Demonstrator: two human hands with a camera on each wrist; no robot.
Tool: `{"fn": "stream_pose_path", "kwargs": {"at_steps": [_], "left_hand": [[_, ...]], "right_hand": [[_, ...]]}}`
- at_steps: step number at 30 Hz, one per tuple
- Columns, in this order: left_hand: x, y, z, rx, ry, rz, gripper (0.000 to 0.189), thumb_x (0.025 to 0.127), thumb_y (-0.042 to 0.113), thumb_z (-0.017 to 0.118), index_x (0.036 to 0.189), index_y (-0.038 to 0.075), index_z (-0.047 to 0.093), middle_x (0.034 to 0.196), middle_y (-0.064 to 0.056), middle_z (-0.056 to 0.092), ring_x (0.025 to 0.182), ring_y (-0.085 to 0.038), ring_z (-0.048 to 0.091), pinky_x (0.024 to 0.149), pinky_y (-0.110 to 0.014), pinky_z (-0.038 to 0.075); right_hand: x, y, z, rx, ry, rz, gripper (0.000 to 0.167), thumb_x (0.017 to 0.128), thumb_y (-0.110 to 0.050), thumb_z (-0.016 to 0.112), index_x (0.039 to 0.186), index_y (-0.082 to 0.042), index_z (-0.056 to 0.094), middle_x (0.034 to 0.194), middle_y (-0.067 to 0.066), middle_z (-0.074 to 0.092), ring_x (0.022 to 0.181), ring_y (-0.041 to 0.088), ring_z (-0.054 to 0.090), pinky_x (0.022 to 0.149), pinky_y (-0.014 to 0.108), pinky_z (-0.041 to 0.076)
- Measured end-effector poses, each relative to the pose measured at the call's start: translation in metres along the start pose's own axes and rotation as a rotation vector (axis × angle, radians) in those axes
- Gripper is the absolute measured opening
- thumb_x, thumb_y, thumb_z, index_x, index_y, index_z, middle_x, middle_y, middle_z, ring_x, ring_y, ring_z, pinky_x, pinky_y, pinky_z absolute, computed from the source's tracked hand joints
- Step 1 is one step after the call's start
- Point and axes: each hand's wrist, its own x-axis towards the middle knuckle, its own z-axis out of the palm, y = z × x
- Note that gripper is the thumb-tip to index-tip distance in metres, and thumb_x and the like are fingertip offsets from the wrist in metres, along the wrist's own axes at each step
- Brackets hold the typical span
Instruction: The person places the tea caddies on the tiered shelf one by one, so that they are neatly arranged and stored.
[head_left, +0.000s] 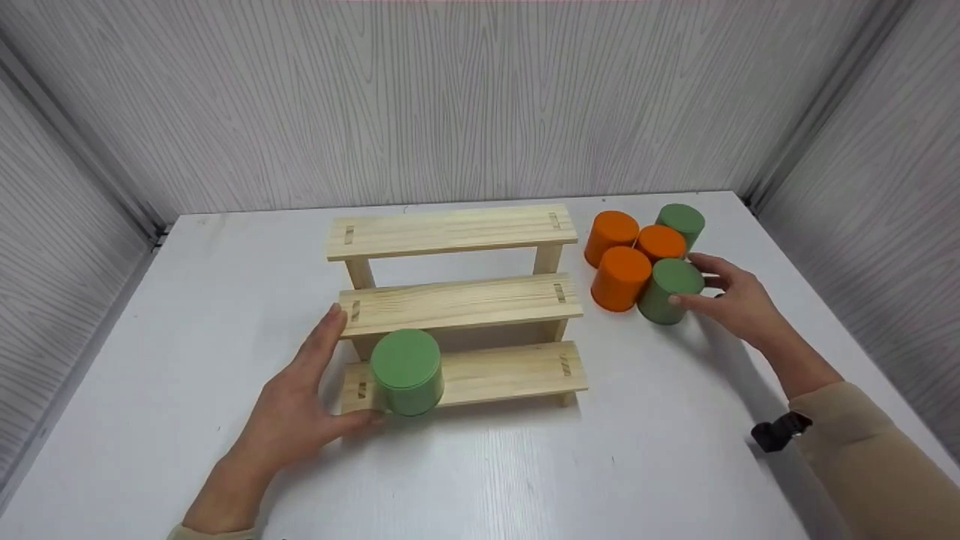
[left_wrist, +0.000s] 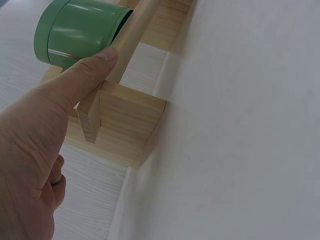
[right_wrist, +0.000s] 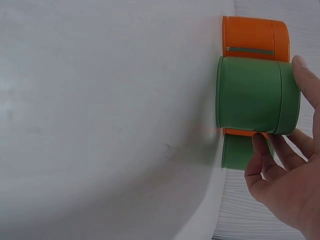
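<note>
A wooden three-step rack (head_left: 465, 306) stands on the white table. On the left part of its bottom step sits a green tin (head_left: 409, 371). My left hand (head_left: 289, 409) spans the rack's left end, thumb along the bottom step's front edge, beside the tin, and index fingertip at the middle step. My right hand (head_left: 731, 300) holds a second green tin (right_wrist: 252, 95) near its lid, thumb on one side and fingers on the other. That tin stands upright beside an orange tin (head_left: 621, 279).
Two more orange tins, one at the left (head_left: 611, 238) and one in the middle (head_left: 660, 241), cluster right of the rack. Another green tin (head_left: 681, 219) stands behind them. Pale wood-grain panels (head_left: 450, 97) wall the table at the back and sides.
</note>
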Motion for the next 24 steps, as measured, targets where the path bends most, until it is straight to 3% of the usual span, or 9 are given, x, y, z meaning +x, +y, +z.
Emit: {"fn": "stream_pose_path", "kwargs": {"at_steps": [9,16,20,24], "left_hand": [[-0.0002,0.0015,-0.0007,0.006,0.008,0.005,0.137,0.069,0.045,0.101,0.173,0.026,0.013,0.178,0.005,0.015,0.159,-0.025,0.027,0.123,-0.049,0.036],[0.0001,0.0023,-0.0001,0.017,0.024,0.023,0.137,0.068,0.040,0.103,0.173,0.025,0.015,0.178,0.006,0.016,0.159,-0.023,0.028,0.123,-0.045,0.036],[-0.0002,0.0013,0.0006,0.023,0.031,0.029,0.137,0.068,0.040,0.102,0.173,0.024,0.015,0.177,0.006,0.016,0.159,-0.023,0.028,0.123,-0.045,0.035],[-0.0006,-0.0001,0.0013,0.003,0.036,0.038,0.136,0.068,0.038,0.103,0.172,0.024,0.016,0.177,0.006,0.016,0.159,-0.023,0.027,0.125,-0.025,0.027]], "right_hand": [[-0.0004,-0.0014,0.0009,0.010,0.016,0.004,0.090,0.092,-0.050,0.082,0.165,-0.016,0.041,0.163,0.012,0.045,0.138,0.039,0.050,0.095,0.030,0.049],[-0.0004,-0.0007,0.0011,0.036,0.023,0.020,0.087,0.093,-0.049,0.082,0.164,-0.017,0.043,0.160,0.010,0.048,0.136,0.033,0.051,0.089,0.020,0.050],[0.0000,0.0007,0.0020,0.026,0.025,0.014,0.086,0.093,-0.049,0.081,0.163,-0.017,0.043,0.159,0.011,0.048,0.136,0.033,0.051,0.093,0.025,0.048],[0.0008,0.0019,0.0038,0.020,0.030,0.009,0.087,0.093,-0.050,0.081,0.163,-0.016,0.043,0.159,0.012,0.049,0.136,0.034,0.051,0.097,0.031,0.047]]}}
